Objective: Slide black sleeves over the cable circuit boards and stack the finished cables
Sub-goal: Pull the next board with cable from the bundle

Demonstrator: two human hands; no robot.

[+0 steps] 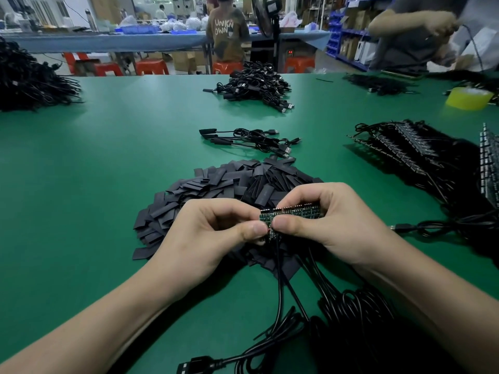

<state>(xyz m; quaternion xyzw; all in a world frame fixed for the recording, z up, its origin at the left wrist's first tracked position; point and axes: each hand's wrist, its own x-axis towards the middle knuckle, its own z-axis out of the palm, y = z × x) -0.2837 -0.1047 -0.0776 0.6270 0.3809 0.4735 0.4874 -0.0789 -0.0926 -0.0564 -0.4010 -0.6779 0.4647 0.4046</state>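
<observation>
Both hands meet over a heap of flat black sleeves [216,184] on the green table [108,157]. My right hand [332,222] grips a joined strip of small green circuit boards [294,213], each with a black cable [279,287] hanging toward me. My left hand [213,228] pinches the leftmost board of that strip between thumb and forefinger. A few sleeved cables [251,141] lie just beyond the heap, and a larger pile of them [256,85] sits farther back.
More board strips with cables [421,155] lie at the right. A yellow tape roll [468,98] stands at the far right, a big cable heap [29,79] at the far left. Another person's arm [410,25] works at the back right; a person stands behind the table.
</observation>
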